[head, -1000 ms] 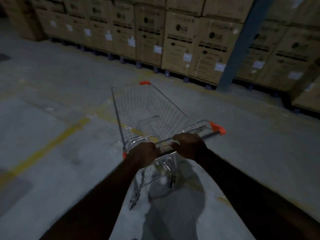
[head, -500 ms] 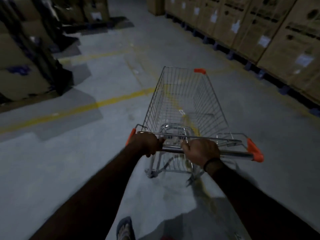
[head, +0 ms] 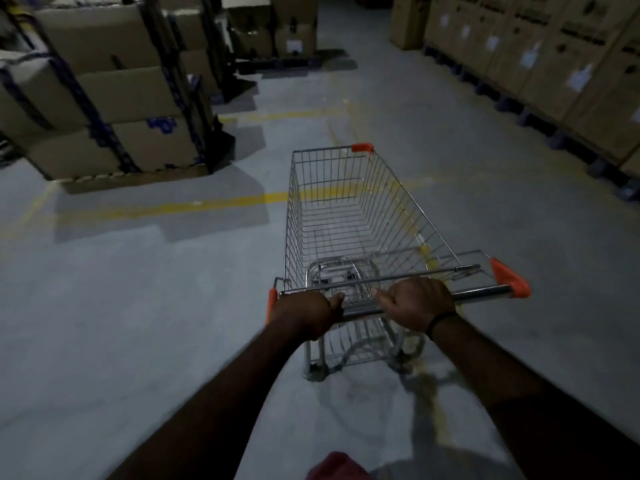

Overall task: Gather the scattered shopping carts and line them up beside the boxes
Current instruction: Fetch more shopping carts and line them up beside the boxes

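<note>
The left hand [head: 304, 315] and right hand [head: 415, 303] are curled around the handle bar [head: 485, 294] of the shopping cart [head: 398, 188], which stands centre frame in the aisle. Hazard: the boxes [head: 554, 46] line the right edge of the frame. Oversteering right in this dim light could ram the cart's front corner into them.

Grey concrete floor [head: 138, 323], yellow painted line [head: 207, 205]

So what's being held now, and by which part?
Both hands grip the silver wire shopping cart by its metal handle bar: left hand beside the orange end cap, right hand nearer the middle.
</note>
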